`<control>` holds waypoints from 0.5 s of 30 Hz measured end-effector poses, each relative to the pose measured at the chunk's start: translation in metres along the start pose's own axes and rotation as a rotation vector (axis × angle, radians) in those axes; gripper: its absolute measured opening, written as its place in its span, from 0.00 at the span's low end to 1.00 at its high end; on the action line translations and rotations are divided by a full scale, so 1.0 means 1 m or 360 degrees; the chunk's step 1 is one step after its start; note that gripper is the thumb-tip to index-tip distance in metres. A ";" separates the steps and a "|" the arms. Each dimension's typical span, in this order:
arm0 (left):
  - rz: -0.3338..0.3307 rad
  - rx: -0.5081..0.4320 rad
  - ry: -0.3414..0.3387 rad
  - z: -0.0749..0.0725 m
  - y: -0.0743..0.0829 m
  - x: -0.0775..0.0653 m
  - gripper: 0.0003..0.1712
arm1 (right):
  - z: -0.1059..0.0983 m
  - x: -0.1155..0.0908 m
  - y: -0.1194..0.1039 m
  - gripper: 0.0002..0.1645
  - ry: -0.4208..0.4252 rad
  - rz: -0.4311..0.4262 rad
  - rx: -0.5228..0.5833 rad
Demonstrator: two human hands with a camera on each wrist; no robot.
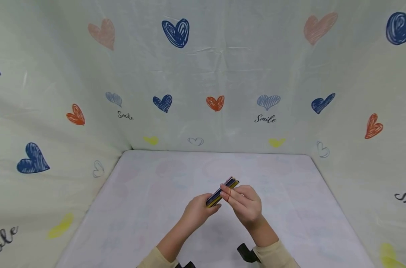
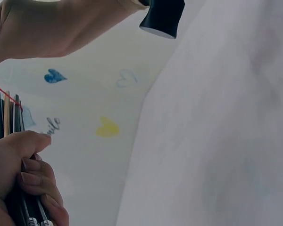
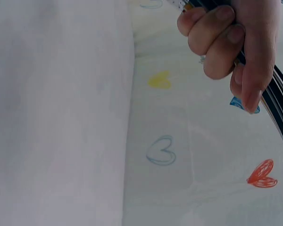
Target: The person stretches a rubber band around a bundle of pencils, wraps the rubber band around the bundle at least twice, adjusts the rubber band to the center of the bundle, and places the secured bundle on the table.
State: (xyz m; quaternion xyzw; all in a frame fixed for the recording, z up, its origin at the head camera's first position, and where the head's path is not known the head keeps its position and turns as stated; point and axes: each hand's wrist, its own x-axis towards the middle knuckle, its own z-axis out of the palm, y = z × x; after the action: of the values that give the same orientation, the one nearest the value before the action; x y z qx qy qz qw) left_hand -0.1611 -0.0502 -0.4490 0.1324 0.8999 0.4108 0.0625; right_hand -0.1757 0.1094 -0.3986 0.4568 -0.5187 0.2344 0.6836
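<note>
Pencil bundle slants up and right between two hands

The bundle of pencils (image 1: 214, 198) is held over the white table (image 1: 149, 216), near its middle. In the head view its long axis runs diagonally: the near end sits low and left in the left hand (image 1: 197, 210), while the far end points to the upper right, away from the person. The left wrist view shows it nearly upright, its top leaning slightly left and its lower end marked black and white. In the right wrist view it slopes from the upper left down to the right edge.

The left hand grips the bundle, fingers curled round it. The right hand (image 1: 246, 205) has its fingers extended against the bundle beyond the left hand, a red rubber band (image 1: 229, 194) across them; whether they pinch the pencils, I cannot tell. Behind hangs a pale curtain (image 1: 223, 74) printed with hearts.
</note>
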 end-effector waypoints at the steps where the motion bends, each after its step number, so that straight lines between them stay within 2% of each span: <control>1: 0.0000 -0.0011 -0.0002 0.001 0.000 0.000 0.11 | -0.001 0.000 0.001 0.11 0.0012 -0.0012 -0.0048; 3: -0.0007 -0.0030 0.0008 0.002 0.000 0.002 0.12 | -0.002 -0.003 0.000 0.13 0.0071 0.0038 -0.0155; 6: -0.0032 -0.0051 0.0049 0.003 -0.001 0.003 0.13 | 0.000 -0.008 -0.011 0.20 0.0169 0.0257 -0.0301; 10: -0.0063 -0.0029 0.0153 0.007 -0.001 0.004 0.13 | 0.001 -0.016 -0.031 0.32 0.0184 0.0691 -0.0410; 15: -0.0036 0.0026 0.0304 0.007 -0.002 0.004 0.12 | -0.005 -0.029 -0.047 0.36 0.0022 0.1295 -0.0413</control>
State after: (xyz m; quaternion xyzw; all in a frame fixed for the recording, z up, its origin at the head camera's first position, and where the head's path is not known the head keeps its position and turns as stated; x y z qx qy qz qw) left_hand -0.1639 -0.0455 -0.4551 0.0829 0.9065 0.4134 -0.0202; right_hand -0.1457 0.0956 -0.4432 0.1234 -0.6772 0.4208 0.5909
